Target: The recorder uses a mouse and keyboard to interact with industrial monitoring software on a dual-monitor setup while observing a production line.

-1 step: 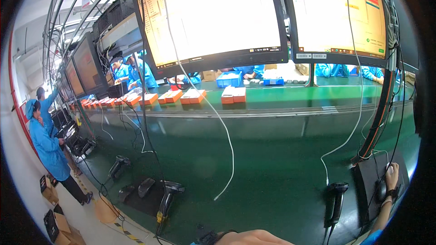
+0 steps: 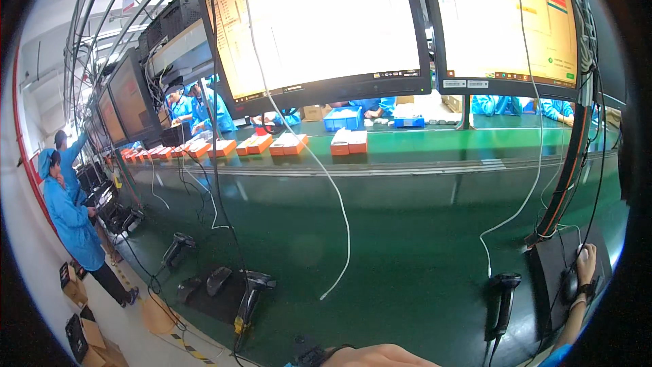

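Observation:
My right hand (image 2: 586, 266) rests over a white computer mouse (image 2: 583, 252), its fingers wrapped round it, with a dark band on the wrist. Both are on a black mat (image 2: 549, 278) at the right side of the green bench. Beside that hand lies a black mouse (image 2: 570, 285). At the lower edge, part of my left hand (image 2: 384, 355) shows, back upward; its fingers are cut off by the frame. Left of it is a dark object (image 2: 311, 357) I cannot make out. A black handheld scanner (image 2: 505, 299) lies between my hands.
Two monitors (image 2: 319, 27) hang above the green bench (image 2: 407, 245). White cables (image 2: 346, 231) dangle onto it. More scanners (image 2: 252, 299) and dark mice (image 2: 218, 280) lie at the left. Orange-and-white boxes (image 2: 349, 143) line the far ledge. People in blue (image 2: 73, 214) stand or work nearby.

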Action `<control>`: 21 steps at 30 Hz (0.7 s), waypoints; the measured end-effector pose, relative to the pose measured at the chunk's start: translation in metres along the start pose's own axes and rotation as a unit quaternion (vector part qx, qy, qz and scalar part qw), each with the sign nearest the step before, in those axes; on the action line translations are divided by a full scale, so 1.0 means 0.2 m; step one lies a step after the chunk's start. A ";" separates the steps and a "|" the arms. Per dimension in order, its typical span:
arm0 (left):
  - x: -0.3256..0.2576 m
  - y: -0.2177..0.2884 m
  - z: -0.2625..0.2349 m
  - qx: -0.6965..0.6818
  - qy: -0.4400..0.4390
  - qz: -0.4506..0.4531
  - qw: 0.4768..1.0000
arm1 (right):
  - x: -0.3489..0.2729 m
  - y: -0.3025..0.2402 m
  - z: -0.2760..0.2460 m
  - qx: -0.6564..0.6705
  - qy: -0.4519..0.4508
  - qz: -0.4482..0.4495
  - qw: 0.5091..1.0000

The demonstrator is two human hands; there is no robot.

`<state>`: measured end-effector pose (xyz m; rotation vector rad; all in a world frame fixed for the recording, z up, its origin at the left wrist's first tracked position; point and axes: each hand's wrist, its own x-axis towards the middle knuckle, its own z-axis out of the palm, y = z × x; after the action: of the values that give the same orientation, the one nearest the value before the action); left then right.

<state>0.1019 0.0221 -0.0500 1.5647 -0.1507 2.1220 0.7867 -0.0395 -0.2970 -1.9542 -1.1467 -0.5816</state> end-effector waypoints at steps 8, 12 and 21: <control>-0.01 0.02 0.07 -0.001 0.103 -0.043 0.994 | 0.01 0.00 0.05 0.022 0.014 0.010 1.000; -0.01 0.04 0.03 0.023 0.065 -0.053 0.996 | -0.01 0.03 0.02 0.027 0.014 0.018 0.999; 0.03 0.03 -0.05 -0.014 -0.074 -0.065 0.995 | 0.00 0.03 -0.01 0.026 -0.004 0.001 1.000</control>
<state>0.0885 0.0222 -0.0459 1.6678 -0.1255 1.8983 0.7920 -0.0422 -0.2977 -1.9152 -1.1522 -0.5391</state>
